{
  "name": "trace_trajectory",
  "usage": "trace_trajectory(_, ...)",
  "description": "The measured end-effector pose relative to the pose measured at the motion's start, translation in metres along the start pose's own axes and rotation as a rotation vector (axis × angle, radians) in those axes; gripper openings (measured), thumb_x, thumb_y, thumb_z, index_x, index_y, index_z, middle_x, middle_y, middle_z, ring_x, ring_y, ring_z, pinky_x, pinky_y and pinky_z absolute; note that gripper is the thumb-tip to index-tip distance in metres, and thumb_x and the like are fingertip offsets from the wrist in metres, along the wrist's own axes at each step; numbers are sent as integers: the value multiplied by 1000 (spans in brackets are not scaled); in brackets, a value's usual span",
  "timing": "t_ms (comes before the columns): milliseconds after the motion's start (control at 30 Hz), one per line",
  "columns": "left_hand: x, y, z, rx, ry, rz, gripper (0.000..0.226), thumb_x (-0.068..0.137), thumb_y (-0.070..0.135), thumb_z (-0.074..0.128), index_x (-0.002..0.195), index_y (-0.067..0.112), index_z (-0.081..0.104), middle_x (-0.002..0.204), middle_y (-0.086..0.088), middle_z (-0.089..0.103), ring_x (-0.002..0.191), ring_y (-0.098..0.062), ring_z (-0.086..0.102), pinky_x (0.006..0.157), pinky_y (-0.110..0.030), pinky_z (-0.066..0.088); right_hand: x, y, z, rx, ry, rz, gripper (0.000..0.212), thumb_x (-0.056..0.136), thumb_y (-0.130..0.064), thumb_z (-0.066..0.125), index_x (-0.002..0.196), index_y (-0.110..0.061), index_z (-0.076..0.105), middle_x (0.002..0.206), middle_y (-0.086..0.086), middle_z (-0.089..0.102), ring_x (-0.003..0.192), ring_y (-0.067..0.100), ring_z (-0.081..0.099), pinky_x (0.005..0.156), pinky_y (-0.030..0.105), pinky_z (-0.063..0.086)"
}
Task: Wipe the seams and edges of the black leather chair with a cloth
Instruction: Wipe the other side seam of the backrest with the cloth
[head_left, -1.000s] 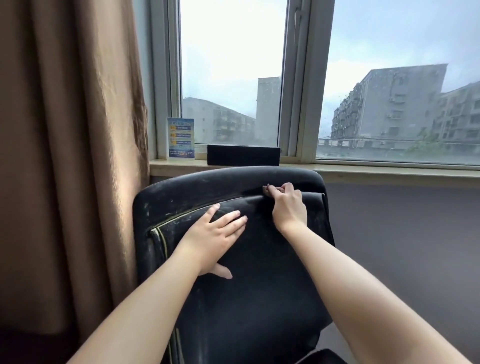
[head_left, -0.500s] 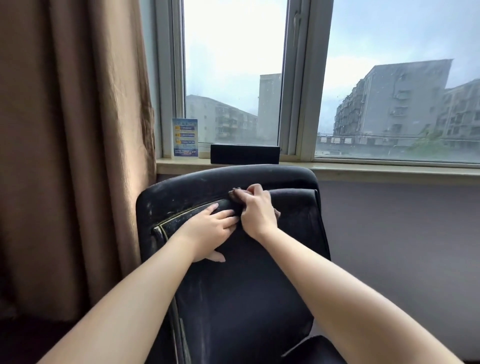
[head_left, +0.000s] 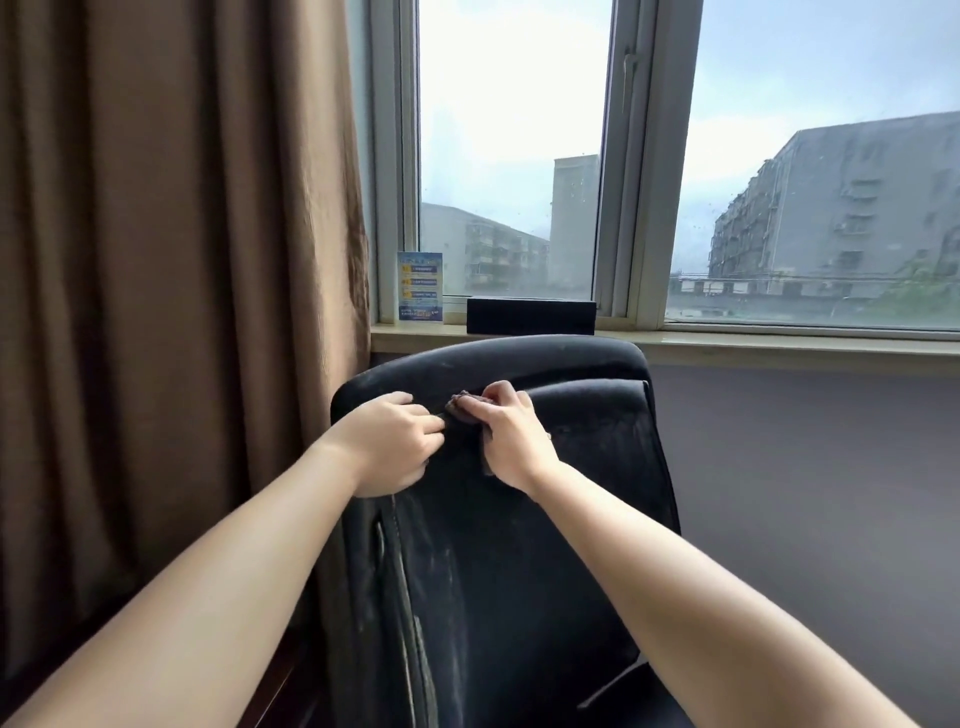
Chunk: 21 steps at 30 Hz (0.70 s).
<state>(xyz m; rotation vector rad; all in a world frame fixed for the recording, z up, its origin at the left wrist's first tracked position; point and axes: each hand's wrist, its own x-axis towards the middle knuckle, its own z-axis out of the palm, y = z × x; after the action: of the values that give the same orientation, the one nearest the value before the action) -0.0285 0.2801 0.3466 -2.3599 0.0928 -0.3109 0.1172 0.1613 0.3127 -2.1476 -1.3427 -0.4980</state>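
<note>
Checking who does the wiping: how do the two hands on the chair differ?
The right hand grips a dark cloth at the chair seam; the left hand holds no cloth. The left hand sits nearer the chair's curtain-side edge, the right nearer the middle. Both rest on the upper backrest, close together.

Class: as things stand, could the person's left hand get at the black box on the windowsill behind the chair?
Probably yes. The left hand rests on the chair back, and the black box sits just beyond the chair's top edge with nothing between them, though true depth is hard to judge.
</note>
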Motion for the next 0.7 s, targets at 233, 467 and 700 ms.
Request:
trace_trajectory(233, -14, -9, 5, 123, 114, -64, 16, 73, 31, 72, 85, 20, 73, 87, 5, 69, 88, -14, 65, 89, -49, 51, -3, 0, 10, -19, 73, 94, 51, 97, -9, 38, 136, -42, 45, 133, -3, 38, 122, 21, 34, 84, 29, 31)
trace_trajectory(467, -4, -11, 10, -25, 17, -372, 55, 97, 42, 46, 146, 17, 38, 155, -4, 27, 143, -23, 25, 102, -64, 31, -3, -1, 10, 8, 79, 150, 55, 95, -7, 38, 136, -42, 44, 135, -4, 38, 122, 20, 32, 82, 25, 23)
trace_trajectory(700, 16, -14, 7, -443, 24, -709, 45, 103, 30, 30, 148, 33, 30, 147, -3, 30, 119, -31, 38, 99, -43, 41, -5, -4, 7, -59, 52, 115, 56, 95, -6, 39, 140, -39, 40, 136, -1, 35, 123, 22, 32, 79, 28, 24)
